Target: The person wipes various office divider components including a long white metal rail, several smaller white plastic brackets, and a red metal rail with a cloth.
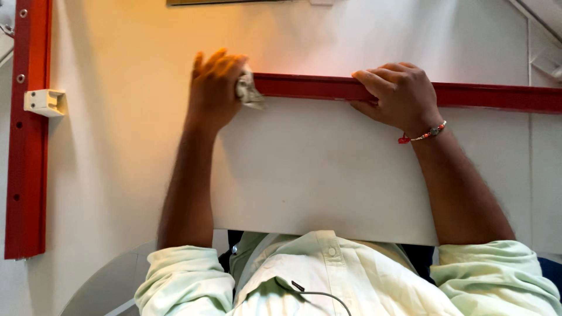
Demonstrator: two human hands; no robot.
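Up against the white panel (328,175), my left hand (213,88) has its fingers clenched on a crumpled grey cloth (249,92), pressed right at the end of the red rail (480,95) running along the panel's top edge. My right hand (398,93) is draped over that rail, fingers curled on it. Another red rail (26,146) stands upright at far left.

A crumpled grey cloth (249,90) meets a glossy red-painted metal rail (328,88) atop a smooth, matt white panel (316,169); a beaded bracelet (424,134) glints at right.
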